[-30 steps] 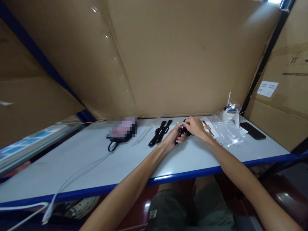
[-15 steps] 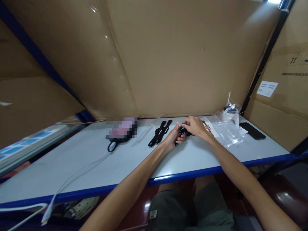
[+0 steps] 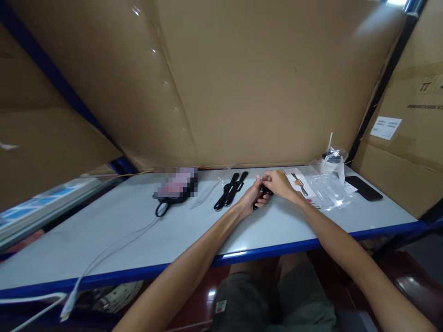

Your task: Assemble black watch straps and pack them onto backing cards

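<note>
My left hand (image 3: 251,197) is closed around a black spokeshave (image 3: 255,207), whose handle end pokes out below my fingers. The fingers of my right hand (image 3: 277,183) pinch at its middle; what exactly they grip there is hidden. Two more black spokeshaves (image 3: 224,201) lie side by side on the table, left of my left hand. Just right of my right hand is a printed card (image 3: 298,179) picturing such a tool, partly beneath clear plastic packaging (image 3: 328,191).
A white table (image 3: 138,240) with a blue edge carries a blurred-out device (image 3: 176,184) with a cable at left. Clear plastic strips (image 3: 207,192) lie beside it. At right are a wrapped cup (image 3: 332,159) with a straw and a black phone (image 3: 364,188). Cardboard (image 3: 242,83) walls the back.
My right hand has shifted slightly left and closed over the spokeshave's middle, covering more of it. More of the printed card shows now.
</note>
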{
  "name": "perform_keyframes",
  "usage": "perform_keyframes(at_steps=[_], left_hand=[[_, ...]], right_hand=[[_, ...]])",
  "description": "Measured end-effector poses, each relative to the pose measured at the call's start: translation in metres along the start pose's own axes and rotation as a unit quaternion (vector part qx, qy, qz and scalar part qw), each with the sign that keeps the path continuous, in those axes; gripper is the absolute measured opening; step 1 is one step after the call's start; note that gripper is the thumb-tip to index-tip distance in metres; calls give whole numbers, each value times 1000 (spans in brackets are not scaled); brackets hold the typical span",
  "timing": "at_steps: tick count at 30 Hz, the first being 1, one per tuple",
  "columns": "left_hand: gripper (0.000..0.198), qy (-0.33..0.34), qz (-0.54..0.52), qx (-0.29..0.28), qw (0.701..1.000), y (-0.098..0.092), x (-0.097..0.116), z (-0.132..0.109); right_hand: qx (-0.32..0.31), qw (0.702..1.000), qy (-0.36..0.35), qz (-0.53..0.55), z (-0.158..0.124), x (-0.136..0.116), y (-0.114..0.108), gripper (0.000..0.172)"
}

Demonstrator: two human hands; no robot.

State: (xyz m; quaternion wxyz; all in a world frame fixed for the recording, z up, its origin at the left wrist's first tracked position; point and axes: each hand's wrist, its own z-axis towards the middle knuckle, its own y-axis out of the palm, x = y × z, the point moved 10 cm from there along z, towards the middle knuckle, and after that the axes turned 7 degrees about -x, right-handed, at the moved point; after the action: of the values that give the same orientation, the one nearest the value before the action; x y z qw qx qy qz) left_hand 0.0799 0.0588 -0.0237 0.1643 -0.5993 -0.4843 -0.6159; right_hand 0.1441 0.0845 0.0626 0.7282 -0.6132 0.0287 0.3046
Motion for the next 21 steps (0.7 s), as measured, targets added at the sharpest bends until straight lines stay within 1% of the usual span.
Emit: perform_keyframes(at_steps=[4, 6, 11, 14, 16, 19, 21], left_hand=[[53, -5, 8, -13, 1000, 1, -2, 0], [53, 1, 1, -19, 1000, 0, -1, 0], [51, 7, -16, -4, 1000, -8, -2, 3], [49, 1, -19, 4, 1000, -10, -2, 3], [48, 0, -16, -1, 1000, -8, -2, 2], [49, 2, -13, -13, 1000, -5, 0, 1], [48, 8, -19, -19, 1000, -4, 2, 0]], right_hand=[[-4, 999, 40, 9, 3, 12, 0, 15], [-3, 999, 44, 3, 3, 14, -2, 14], [-13, 1000, 16, -4, 2, 10, 0, 12], [-9, 1000, 0, -15, 1, 7, 2, 15], [-7, 1000, -12, -17, 2, 6, 2, 19], [4, 1000, -28, -6, 3, 7, -5, 17], [-3, 999, -44, 11, 3, 6, -8, 21]])
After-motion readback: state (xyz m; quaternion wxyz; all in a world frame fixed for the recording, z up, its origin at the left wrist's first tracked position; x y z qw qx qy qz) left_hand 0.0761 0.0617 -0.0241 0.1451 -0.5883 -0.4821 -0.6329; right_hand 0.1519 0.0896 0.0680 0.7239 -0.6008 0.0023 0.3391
